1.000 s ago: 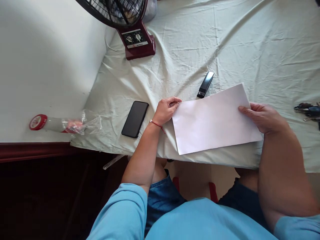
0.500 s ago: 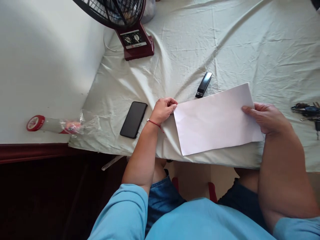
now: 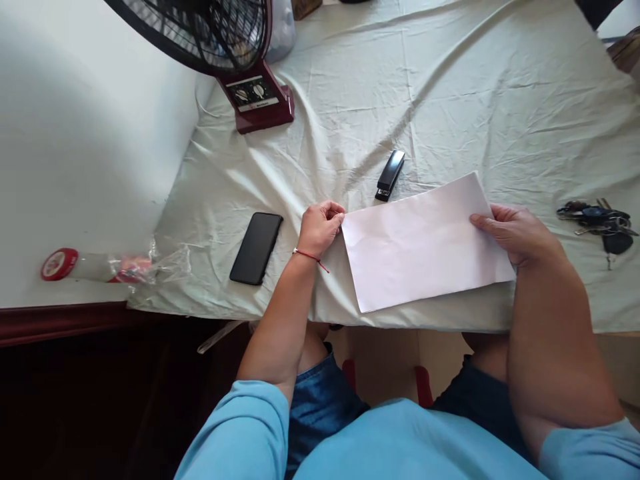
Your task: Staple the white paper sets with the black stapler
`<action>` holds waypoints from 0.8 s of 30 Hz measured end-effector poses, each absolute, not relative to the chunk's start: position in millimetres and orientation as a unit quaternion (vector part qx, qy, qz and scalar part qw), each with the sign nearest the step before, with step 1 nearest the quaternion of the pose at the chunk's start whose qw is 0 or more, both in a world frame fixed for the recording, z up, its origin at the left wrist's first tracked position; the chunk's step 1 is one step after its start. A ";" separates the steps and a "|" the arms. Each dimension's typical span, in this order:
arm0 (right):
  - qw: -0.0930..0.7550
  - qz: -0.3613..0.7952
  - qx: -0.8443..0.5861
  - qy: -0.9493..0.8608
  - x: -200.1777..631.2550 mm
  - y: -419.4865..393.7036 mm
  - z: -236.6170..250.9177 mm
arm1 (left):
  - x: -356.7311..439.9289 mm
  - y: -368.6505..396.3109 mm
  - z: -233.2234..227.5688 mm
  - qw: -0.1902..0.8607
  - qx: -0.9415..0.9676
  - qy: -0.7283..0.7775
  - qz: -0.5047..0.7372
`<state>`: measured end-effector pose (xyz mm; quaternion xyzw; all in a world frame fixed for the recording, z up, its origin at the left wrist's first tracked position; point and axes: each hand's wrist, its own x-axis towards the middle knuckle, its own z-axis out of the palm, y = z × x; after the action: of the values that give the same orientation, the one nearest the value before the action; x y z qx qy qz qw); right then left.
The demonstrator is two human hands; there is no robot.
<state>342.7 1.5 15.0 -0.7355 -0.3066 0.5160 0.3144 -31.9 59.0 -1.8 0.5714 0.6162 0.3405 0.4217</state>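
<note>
A folded white sheet of paper (image 3: 423,243) lies on the pale green cloth (image 3: 450,100) near the table's front edge. My left hand (image 3: 320,227) pinches the paper's left edge at its upper corner. My right hand (image 3: 515,230) grips the right edge, thumb on top. A black stapler (image 3: 391,175) lies just beyond the paper's upper left part. A black phone (image 3: 257,247) lies face up to the left of my left hand.
A dark red table fan (image 3: 240,60) stands at the back left. A bunch of keys (image 3: 597,220) lies at the right. A plastic-wrapped item with a red cap (image 3: 100,267) rests on the white surface at the left.
Both hands keep their hold on the paper. The view has tipped slightly, so everything sits a little lower and further left in the picture.
</note>
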 end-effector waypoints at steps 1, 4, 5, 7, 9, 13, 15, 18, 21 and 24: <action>0.317 0.514 -0.737 -0.304 344.4 1.0 15.2 | -28.8 60.8 -1.4 0.422 0.570 0.619 0.338; 0.328 0.503 -0.743 -0.296 348.1 -0.2 17.4 | -18.5 71.4 0.9 0.419 0.569 0.624 0.334; 0.332 0.500 -0.744 -0.295 349.0 -0.4 18.4 | -14.7 76.7 1.4 0.415 0.570 0.625 0.335; 0.341 0.493 -0.745 -0.293 350.8 -0.7 20.2 | -6.4 89.3 1.0 0.394 0.579 0.625 0.343; 0.348 0.487 -0.746 -0.290 353.2 -1.1 21.7 | 2.5 101.9 -2.4 0.366 0.592 0.627 0.350; 0.356 0.474 -0.753 -0.285 360.8 -3.5 24.4 | 16.7 116.7 -15.2 0.343 0.605 0.629 0.347; 0.361 0.467 -0.756 -0.283 364.5 -5.2 26.5 | 19.8 118.5 -20.3 0.341 0.605 0.629 0.349; 0.372 0.458 -0.759 -0.275 367.4 -7.6 31.2 | 20.9 121.4 -20.0 0.326 0.604 0.632 0.360; 0.380 0.455 -0.760 -0.268 367.3 -9.2 35.6 | 25.7 130.1 -8.0 0.281 0.616 0.630 0.380; 0.383 0.457 -0.756 -0.270 367.1 -9.4 37.5 | 40.0 141.8 10.9 0.254 0.650 0.614 0.368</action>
<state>367.1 -9.4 37.5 -0.7558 -0.2700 0.4573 0.3830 40.0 141.8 10.9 0.6504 0.6138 0.3681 0.2543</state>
